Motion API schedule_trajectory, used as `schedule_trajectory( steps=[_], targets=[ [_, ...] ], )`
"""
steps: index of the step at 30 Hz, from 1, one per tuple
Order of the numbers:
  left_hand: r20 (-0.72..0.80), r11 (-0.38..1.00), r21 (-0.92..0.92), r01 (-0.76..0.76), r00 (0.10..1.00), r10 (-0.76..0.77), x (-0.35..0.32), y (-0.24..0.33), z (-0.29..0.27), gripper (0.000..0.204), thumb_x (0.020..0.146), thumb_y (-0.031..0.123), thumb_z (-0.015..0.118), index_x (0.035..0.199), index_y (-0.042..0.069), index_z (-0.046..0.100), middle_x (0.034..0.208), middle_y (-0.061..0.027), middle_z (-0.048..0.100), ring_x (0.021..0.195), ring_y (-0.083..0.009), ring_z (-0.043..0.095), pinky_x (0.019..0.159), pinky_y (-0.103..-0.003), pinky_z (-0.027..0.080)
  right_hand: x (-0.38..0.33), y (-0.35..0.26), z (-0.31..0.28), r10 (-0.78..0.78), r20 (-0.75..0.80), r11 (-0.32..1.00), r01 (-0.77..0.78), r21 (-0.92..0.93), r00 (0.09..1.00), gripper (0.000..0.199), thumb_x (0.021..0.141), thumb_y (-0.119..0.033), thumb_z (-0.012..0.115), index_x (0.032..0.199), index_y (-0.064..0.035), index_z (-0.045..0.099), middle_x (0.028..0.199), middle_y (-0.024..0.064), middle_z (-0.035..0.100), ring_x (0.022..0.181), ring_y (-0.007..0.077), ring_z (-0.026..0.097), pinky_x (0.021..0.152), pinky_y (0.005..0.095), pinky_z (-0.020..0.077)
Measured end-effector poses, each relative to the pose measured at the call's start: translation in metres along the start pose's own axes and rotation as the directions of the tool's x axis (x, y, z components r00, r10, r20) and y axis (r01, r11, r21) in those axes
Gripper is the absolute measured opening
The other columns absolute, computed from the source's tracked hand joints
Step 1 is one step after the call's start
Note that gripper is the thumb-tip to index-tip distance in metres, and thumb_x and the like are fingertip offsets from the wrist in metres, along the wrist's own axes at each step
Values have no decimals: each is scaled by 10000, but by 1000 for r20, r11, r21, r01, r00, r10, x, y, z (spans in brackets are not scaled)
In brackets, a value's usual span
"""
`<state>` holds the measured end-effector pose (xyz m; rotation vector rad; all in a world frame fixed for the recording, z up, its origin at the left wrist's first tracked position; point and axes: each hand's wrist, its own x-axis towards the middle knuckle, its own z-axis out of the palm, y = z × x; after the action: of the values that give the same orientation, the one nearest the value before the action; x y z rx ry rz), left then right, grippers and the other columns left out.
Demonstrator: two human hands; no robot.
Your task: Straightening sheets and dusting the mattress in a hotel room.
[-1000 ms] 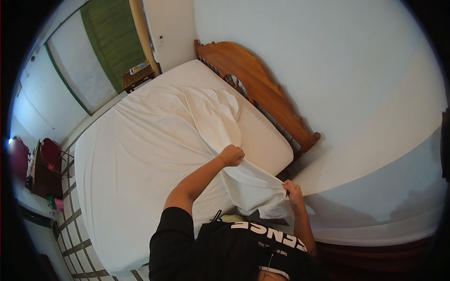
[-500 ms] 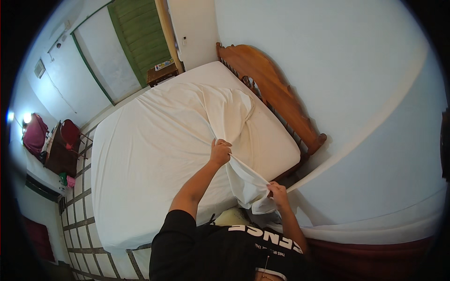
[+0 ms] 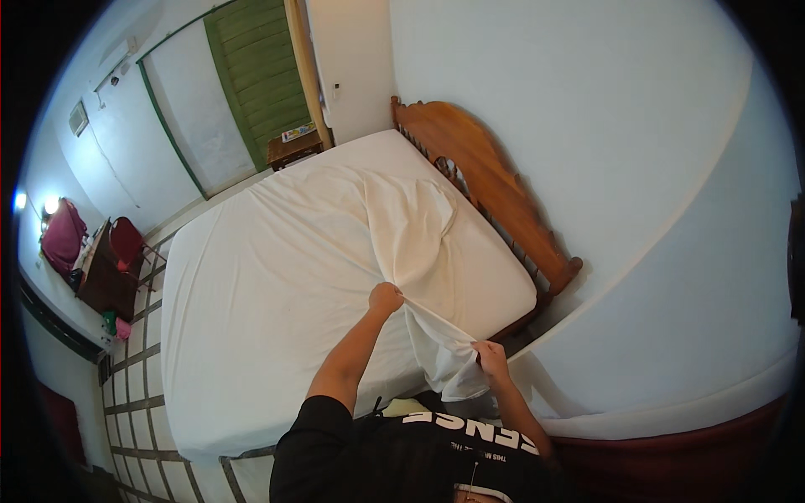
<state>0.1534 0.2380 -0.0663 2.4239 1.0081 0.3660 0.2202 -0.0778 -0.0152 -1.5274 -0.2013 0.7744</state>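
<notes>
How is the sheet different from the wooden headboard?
The sheet is white; the headboard is brown. The sheet lies draped and wrinkled; the headboard stands upright and stiff-looking. The left hand and right hand grip the sheet; neither touches the headboard. Both are much bigger than the hands.

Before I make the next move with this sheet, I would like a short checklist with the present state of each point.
1. Left hand grips the sheet: ok.
2. Right hand grips the sheet: ok.
3. Sheet pulled fairly straight between the two grips: ok.
4. Sheet lies smooth: not ok, folds run across it and bunch toward the headboard.
5. Sheet reaches the headboard: not ok, a strip of mattress shows there.
6. Sheet tucked under on the far side: cannot tell.
</notes>
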Motion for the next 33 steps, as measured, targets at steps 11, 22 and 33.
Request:
schedule_trajectory(
  steps=[11,22,33],
  targets=[
    [600,-55,-788,613,746,-289,72,-21,17,299,736,191,619,989,37,573,924,-65,588,856,-244,593,735,-377,503,27,-4,56,-8,-109,999,14,47,994,209,759,-131,549,812,52,634,720,69,613,650,146,565,635,257,438],
    [776,-264,-626,734,620,-116,98,-77,34,517,841,351,560,1238,52,417,1182,-120,531,1034,-288,549,877,-443,462,40,-15,120,73,23,994,-75,75,997,150,755,-138,553,680,-16,597,690,50,593,631,125,538,602,232,414],
    [815,-53,-572,819,560,-148,97,-161,24,481,776,376,648,1117,60,523,1062,-94,572,912,-231,579,783,-378,489,42,-25,166,173,221,962,-116,-248,960,349,761,-311,694,912,-60,503,779,34,521,706,107,485,628,216,371]
  ],
)
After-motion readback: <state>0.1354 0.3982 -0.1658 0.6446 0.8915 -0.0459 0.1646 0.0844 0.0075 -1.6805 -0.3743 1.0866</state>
